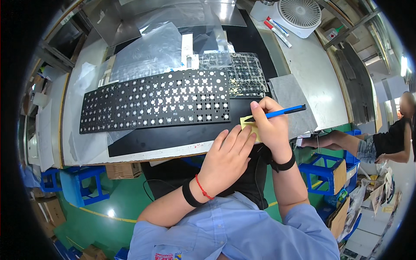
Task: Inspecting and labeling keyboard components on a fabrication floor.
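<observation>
A blue pen [287, 111] is pinched in my right hand [274, 126], its writing end down at a small yellow paper note [246, 123]. My left hand [226, 161] lies with fingers stretched out, the fingertips on or against the note's left side. Both hands partly cover the note, so any marks on it are hidden. Just left of them lies a long black keyboard plate [149, 106] with rows of round whitish spots and holes. Behind the note rests a clear, patterned keyboard sheet [249, 74], partly under the plate.
Clear plastic film [149, 54] covers the bench's back left. Grey cloth-like sheet [294, 102] lies right of my hand. A white fan [299, 15] and several markers [278, 34] sit far right. Another person [390, 138] is beyond the bench; blue stools [323, 171] stand below.
</observation>
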`<move>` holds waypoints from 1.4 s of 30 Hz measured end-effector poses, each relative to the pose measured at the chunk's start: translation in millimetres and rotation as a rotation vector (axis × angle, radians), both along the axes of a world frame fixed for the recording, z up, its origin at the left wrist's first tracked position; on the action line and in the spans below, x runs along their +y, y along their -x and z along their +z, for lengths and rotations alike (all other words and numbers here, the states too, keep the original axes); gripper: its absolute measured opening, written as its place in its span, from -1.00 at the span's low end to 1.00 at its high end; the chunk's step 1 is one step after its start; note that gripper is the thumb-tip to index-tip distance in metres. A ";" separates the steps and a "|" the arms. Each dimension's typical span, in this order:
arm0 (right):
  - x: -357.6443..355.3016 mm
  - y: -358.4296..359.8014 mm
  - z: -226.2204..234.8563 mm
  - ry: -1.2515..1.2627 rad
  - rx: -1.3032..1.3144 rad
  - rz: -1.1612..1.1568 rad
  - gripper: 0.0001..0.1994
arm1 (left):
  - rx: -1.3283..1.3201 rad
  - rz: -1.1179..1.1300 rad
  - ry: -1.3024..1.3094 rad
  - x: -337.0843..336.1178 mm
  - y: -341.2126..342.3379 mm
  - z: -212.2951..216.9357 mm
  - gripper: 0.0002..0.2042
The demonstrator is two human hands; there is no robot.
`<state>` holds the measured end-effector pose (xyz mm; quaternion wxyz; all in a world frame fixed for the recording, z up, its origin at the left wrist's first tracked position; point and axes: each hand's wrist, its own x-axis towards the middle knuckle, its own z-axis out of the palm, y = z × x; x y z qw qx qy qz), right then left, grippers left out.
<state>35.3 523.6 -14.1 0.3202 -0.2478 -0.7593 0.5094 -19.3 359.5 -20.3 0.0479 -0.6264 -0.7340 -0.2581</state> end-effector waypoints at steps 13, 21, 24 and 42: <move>-5.0 1.6 3.8 -0.107 -0.072 -0.049 -0.68 | -0.065 0.041 -0.003 1.3 -4.0 -1.1 -0.41; -2.5 -0.3 1.9 -0.153 -0.123 -0.028 -0.69 | -0.068 0.039 -0.017 2.1 -3.7 -1.5 -0.41; -1.5 0.6 -0.5 -0.144 -0.099 -0.041 -0.69 | -0.079 0.036 -0.021 1.9 -3.5 -1.0 -0.40; -2.6 1.7 -0.9 -0.129 -0.071 -0.037 -0.68 | -0.087 0.034 -0.017 1.6 -3.1 -1.0 -0.39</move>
